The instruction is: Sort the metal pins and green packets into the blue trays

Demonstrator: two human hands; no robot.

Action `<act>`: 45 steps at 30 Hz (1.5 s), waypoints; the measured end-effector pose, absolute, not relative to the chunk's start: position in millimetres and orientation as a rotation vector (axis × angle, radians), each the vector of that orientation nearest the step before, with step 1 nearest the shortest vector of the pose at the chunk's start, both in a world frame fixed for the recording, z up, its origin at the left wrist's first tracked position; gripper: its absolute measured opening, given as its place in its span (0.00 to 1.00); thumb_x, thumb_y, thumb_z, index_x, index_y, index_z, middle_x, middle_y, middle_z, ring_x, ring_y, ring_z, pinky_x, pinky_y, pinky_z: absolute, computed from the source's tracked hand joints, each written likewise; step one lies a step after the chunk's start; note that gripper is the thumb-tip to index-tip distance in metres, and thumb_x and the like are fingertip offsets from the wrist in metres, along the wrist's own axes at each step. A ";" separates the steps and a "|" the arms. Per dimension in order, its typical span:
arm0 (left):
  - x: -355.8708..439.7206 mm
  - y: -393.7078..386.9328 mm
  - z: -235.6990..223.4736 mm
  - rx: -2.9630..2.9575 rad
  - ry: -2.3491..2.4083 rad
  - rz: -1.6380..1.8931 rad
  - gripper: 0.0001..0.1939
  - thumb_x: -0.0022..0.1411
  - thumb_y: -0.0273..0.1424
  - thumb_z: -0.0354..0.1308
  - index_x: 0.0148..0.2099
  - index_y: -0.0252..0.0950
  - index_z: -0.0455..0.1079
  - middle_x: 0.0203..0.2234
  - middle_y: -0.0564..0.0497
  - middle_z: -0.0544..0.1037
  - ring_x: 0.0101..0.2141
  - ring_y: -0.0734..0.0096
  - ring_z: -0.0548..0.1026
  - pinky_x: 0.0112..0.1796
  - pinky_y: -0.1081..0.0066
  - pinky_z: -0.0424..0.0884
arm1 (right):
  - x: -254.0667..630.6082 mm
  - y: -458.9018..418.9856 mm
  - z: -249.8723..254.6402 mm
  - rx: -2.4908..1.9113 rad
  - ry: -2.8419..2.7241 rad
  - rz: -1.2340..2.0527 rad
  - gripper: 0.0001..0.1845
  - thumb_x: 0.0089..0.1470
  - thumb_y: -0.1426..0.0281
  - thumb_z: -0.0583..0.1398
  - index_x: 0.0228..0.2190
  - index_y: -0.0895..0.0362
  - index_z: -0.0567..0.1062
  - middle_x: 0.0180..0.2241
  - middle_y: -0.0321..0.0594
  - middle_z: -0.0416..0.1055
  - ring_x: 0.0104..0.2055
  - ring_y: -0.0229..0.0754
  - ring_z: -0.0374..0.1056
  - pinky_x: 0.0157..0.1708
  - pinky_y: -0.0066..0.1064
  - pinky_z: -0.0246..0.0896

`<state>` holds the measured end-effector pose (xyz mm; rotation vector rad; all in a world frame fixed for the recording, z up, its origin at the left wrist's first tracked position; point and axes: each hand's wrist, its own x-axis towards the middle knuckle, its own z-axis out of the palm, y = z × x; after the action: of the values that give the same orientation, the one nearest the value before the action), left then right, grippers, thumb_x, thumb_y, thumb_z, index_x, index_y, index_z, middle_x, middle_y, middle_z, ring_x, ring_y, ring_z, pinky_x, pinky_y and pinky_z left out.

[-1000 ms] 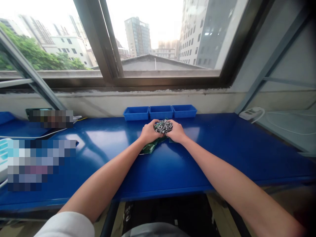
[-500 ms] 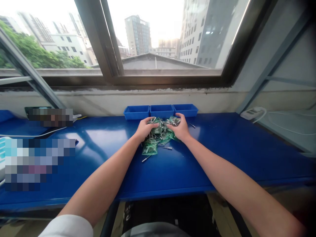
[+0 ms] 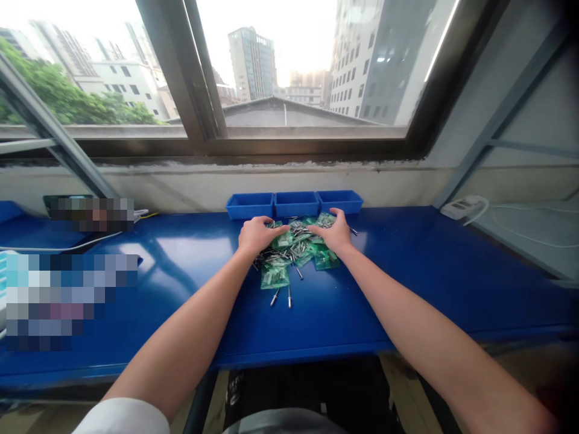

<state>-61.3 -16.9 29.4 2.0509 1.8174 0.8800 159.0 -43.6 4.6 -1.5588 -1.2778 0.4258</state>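
A heap of silver blind rivets (image 3: 296,250) and small green plastic bags (image 3: 275,276) with metal pieces inside lies spread on the blue table. My left hand (image 3: 259,234) rests against the heap's left side, fingers apart, thumb pointing inward over it. On the opposite side my right hand (image 3: 335,234) touches the heap with thumb and fingers spread. Neither hand grips anything visibly, though some fingertips are hidden. A few loose rivets (image 3: 289,297) lie in front of the heap, and another rests just right of my right hand.
Three blue bins (image 3: 296,204) stand side by side behind the heap, near the wall below the window. A white power strip (image 3: 461,207) with a cable sits at the right rear. Blurred-out items and a white cable (image 3: 72,249) occupy the left side of the table (image 3: 429,277).
Both hands were cupped together around a clump of rivets. They have moved apart, and the rivets and green bags have dropped and spread across the table, some rolling toward me.
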 end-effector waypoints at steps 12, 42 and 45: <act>-19.7 -34.2 20.3 2.371 1.706 0.511 0.43 0.55 0.57 0.43 0.64 0.33 0.53 0.62 0.34 0.53 0.61 0.42 0.51 0.56 0.51 0.51 | 136.6 -52.2 9.3 -1.704 -1.636 0.403 0.42 0.47 0.61 0.57 0.61 0.55 0.49 0.58 0.51 0.58 0.60 0.58 0.53 0.56 0.52 0.47; -47.4 -46.7 27.8 2.465 1.130 0.505 0.54 0.39 0.44 0.65 0.66 0.39 0.46 0.62 0.43 0.56 0.61 0.47 0.54 0.57 0.56 0.55 | 139.4 -74.2 17.5 -1.445 -1.927 0.649 0.53 0.35 0.65 0.63 0.62 0.57 0.49 0.62 0.48 0.52 0.62 0.53 0.50 0.58 0.39 0.51; -41.5 -45.6 23.3 2.435 1.117 0.719 0.48 0.41 0.37 0.64 0.64 0.37 0.51 0.56 0.45 0.65 0.55 0.53 0.64 0.53 0.62 0.62 | 133.7 -72.3 16.2 -1.410 -1.833 0.583 0.47 0.34 0.70 0.61 0.59 0.58 0.57 0.55 0.46 0.64 0.56 0.50 0.61 0.53 0.37 0.57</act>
<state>-41.5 -45.6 23.3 2.4347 1.1174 0.7192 133.7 -72.3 16.2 -1.4101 -1.8328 0.5831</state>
